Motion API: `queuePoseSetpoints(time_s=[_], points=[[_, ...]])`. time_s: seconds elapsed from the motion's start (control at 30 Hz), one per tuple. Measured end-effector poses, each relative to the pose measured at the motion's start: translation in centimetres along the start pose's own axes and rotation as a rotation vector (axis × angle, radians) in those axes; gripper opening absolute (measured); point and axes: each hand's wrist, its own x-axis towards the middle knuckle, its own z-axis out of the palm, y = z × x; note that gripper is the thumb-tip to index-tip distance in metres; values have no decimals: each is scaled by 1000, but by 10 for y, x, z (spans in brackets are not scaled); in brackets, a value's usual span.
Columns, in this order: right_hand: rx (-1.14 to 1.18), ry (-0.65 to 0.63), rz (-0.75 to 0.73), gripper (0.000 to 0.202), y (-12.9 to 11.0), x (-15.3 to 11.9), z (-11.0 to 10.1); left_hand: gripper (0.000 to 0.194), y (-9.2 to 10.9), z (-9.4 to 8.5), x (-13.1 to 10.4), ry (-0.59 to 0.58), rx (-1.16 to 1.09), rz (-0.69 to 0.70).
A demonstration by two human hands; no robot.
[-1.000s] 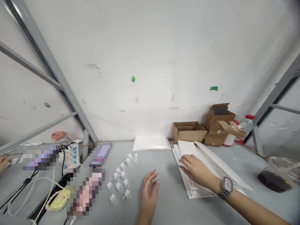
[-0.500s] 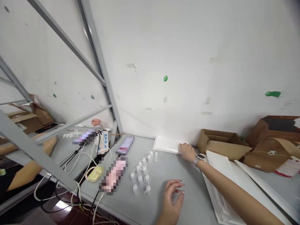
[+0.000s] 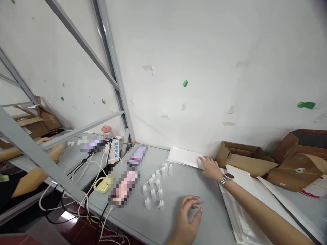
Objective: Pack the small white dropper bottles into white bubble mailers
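Observation:
My left hand (image 3: pixel 189 217) hovers over or rests on the front of the grey table, fingers curved and apart from the thumb, with nothing in it. To its left stand several small clear plastic bottles with white caps (image 3: pixel 153 194), in a loose slanting group. My right hand (image 3: pixel 211 169), wearing a watch (image 3: pixel 227 178) at the wrist, is stretched toward the wall. Its fingers are extended at the right end of a flat white rectangular piece (image 3: pixel 184 157), appearing to touch it; that end is partly hidden by the hand.
Open cardboard boxes (image 3: pixel 247 156) and white boards (image 3: pixel 255 200) lie on the right. Two phones (image 3: pixel 125 187) with blurred screens, a yellow case (image 3: pixel 103 185), cables and a power strip (image 3: pixel 113 153) are on the left. Beyond a metal frame (image 3: pixel 112 51), another person's arms (image 3: pixel 33 180) show.
My right hand has shifted slightly right and its wrist has turned, showing more of the watch face. The left hand and the bottles look nearly unchanged. The view has swung slightly.

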Motion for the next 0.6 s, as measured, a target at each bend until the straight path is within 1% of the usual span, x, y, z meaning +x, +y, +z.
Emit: queuePoseSetpoints(time_s=[0.03,0.13,0.23,0.3,0.4,0.53,0.6], points=[[3,-12,13,60,1,2,2,20,0,0,0,-2,6,-6],[8,-30,34,53,3,4,5,20,-2,0,1,5,16,-16],[18,8,16,45,4,1,1,20,-5,1,2,15,8,-16],[31,49,3,37,6,-1,-5,19,-7,1,2,17,5,-14],[48,155,19,30,13,-3,-20,18,-7,1,3,18,9,-14],[62,360,103,29,24,-5,-46,19,-4,2,2,13,1,-27],[72,449,141,27,30,-10,-60,21,-4,2,3,33,-36,-37]])
